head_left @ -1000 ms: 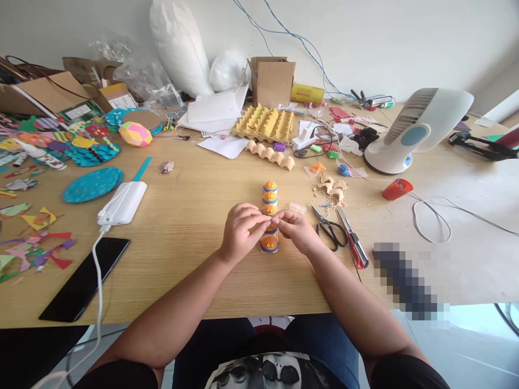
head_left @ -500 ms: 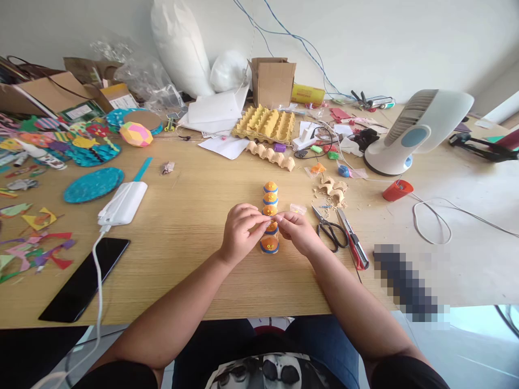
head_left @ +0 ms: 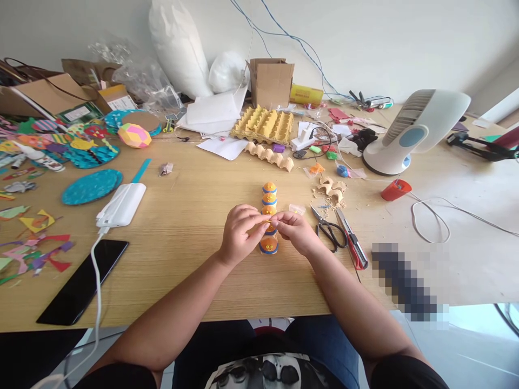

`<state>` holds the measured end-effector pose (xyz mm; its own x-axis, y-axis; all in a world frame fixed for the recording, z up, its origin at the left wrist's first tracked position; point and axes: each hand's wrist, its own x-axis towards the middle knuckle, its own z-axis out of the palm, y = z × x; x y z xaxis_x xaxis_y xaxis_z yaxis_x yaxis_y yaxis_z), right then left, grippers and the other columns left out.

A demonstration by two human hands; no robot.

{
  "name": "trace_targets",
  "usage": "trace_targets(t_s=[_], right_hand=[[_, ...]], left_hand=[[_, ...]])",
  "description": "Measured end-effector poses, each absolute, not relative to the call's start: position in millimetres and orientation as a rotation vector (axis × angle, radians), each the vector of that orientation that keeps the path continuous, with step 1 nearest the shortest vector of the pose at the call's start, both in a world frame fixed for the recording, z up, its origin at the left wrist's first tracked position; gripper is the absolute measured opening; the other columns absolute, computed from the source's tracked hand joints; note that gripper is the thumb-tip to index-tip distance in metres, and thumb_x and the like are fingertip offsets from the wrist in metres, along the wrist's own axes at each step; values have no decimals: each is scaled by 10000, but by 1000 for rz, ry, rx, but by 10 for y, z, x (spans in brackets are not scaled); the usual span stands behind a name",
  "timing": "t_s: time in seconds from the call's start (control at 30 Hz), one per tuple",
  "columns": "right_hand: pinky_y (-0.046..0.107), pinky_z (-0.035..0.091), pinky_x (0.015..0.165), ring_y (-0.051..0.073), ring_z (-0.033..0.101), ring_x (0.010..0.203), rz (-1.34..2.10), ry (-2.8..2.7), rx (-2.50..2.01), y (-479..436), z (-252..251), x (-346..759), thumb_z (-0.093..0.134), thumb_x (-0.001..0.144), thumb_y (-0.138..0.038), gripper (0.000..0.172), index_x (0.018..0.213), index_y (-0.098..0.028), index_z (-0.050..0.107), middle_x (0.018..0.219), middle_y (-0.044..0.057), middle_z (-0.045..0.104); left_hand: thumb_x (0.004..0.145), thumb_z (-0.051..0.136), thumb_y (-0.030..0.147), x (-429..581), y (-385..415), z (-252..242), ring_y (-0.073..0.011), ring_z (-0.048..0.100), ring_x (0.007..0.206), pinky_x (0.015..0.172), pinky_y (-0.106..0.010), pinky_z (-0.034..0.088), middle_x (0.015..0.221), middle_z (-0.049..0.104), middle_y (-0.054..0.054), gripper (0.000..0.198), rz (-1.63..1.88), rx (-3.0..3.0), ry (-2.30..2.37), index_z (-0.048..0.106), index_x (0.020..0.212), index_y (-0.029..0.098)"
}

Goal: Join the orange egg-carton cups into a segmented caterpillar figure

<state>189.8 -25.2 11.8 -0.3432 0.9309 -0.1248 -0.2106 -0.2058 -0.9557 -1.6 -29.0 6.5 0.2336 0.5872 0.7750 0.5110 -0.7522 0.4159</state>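
Observation:
A row of small orange and blue painted egg-carton cups [head_left: 269, 196] runs away from me at the middle of the wooden table [head_left: 190, 216]. My left hand [head_left: 240, 232] and my right hand [head_left: 297, 231] meet over the row's near part, fingertips pinched together on something tiny that I cannot make out. The nearest cup [head_left: 268, 246] shows between and below my hands. A small clear packet [head_left: 298, 208] lies just beyond my right hand.
Scissors [head_left: 329, 229] and a red box cutter [head_left: 353, 246] lie right of my right hand. A white power bank [head_left: 121, 204] and black phone [head_left: 83, 281] sit left. Yellow egg tray [head_left: 264, 124], cut carton strip [head_left: 271, 155], white fan [head_left: 413, 129], red cap [head_left: 396, 189], paper crafts [head_left: 91, 186].

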Motion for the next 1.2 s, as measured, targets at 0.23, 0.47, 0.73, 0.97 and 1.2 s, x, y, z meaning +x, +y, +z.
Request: trace_targets(t_s=[0.23, 0.47, 0.73, 0.97, 1.2], right_hand=[[234, 189, 473, 55, 301, 496, 1687, -1175, -965, -245, 116, 1903, 847, 724, -487, 369, 862, -178, 701, 622, -59, 534], [225, 192, 474, 51, 319, 501, 1699, -1170, -957, -255, 127, 1900, 865, 707, -489, 384, 848, -176, 692, 616, -64, 524], [227, 181, 472, 54, 325, 504, 1718, -1173, -922, -244, 142, 1902, 870, 696, -478, 383, 834, -175, 681, 609, -64, 514], [229, 163, 467, 47, 294, 491, 1720, -1178, -930, -259, 165, 1894, 876, 683, -468, 389, 826, -173, 668, 629, -60, 544], [228, 197, 476, 60, 334, 510, 1713, -1173, -911, -255, 142, 1888, 887, 673, -460, 375, 803, -182, 672, 631, -51, 550]], left_hand=[[902, 715, 207, -1, -296, 77, -202, 641, 956, 895, -398, 551, 914, 725, -35, 149, 1561, 2385, 1099, 741, 1045, 238], [892, 725, 190, -11, -276, 49, -203, 638, 954, 898, -401, 546, 876, 725, -21, 83, 1570, 2383, 1082, 737, 956, 241], [885, 731, 189, -12, -282, 51, -203, 637, 962, 897, -398, 544, 890, 723, -21, 113, 1574, 2384, 1069, 734, 981, 248], [896, 713, 186, -14, -282, 67, -199, 634, 959, 908, -399, 546, 880, 725, -18, 90, 1562, 2387, 1073, 734, 958, 248], [909, 697, 224, -12, -292, 77, -204, 640, 954, 908, -408, 552, 863, 727, -23, 46, 1525, 2385, 1088, 736, 916, 247]])
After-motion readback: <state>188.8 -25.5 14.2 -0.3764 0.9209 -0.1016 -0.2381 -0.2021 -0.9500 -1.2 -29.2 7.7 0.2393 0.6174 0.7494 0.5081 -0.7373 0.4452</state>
